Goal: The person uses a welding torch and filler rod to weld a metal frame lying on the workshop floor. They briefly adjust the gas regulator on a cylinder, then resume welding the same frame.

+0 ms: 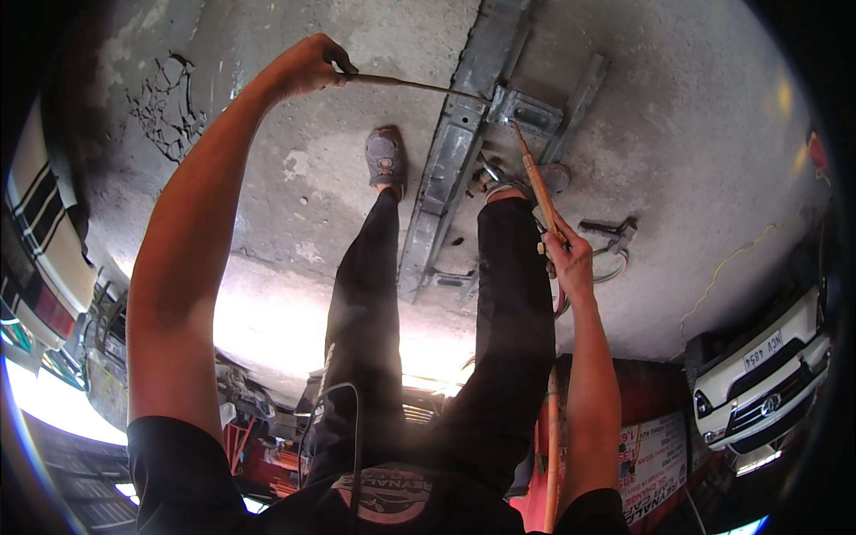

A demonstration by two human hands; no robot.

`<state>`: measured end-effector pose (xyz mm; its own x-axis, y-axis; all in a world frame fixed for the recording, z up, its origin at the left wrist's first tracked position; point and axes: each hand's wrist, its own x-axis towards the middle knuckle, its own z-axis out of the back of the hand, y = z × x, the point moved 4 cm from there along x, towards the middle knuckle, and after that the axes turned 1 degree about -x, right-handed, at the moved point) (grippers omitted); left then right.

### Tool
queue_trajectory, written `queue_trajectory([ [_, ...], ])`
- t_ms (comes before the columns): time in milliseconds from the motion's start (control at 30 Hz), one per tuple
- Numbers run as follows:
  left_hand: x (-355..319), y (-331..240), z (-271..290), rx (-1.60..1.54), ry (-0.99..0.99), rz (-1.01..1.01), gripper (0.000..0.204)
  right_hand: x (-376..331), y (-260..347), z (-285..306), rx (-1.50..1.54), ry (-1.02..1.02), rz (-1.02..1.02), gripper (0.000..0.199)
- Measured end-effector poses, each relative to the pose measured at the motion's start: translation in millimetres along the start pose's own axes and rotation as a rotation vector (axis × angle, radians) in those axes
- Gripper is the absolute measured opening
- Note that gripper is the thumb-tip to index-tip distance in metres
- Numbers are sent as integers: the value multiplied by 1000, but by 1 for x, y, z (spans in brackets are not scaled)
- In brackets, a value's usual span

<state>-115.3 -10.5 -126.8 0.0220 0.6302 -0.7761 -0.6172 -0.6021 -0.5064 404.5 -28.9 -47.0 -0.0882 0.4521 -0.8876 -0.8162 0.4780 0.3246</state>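
Note:
My left hand (312, 69) is closed around the end of a thin metal rod (419, 86), thicker near the fingers. The rod reaches right, its far tip at a steel bracket (535, 111) set against a long steel channel beam (443, 160). Lower on the right, my right hand (571, 257) grips a gas torch (539, 185) with a long copper-coloured tube. Its nozzle points up at the bracket's near edge, where a small bright spot (508, 121) shows. Red and green hoses (615, 267) curl beside that hand.
A shorter steel rail (575, 109) lies right of the bracket. A dark, angular tool (611, 232) rests on the concrete floor (678, 178). My shoe (385, 156) stands left of the beam. Dark scraps (168, 107) lie far left. A white vehicle (758, 383) stands at right.

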Motion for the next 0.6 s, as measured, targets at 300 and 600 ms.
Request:
queue_trajectory([
  [300,1,2,0,-20,6,-10,28,0,3,0,29,-8,-23,49],
  [600,1,3,1,0,0,-7,29,0,-7,-2,27,22,-4,60],
])
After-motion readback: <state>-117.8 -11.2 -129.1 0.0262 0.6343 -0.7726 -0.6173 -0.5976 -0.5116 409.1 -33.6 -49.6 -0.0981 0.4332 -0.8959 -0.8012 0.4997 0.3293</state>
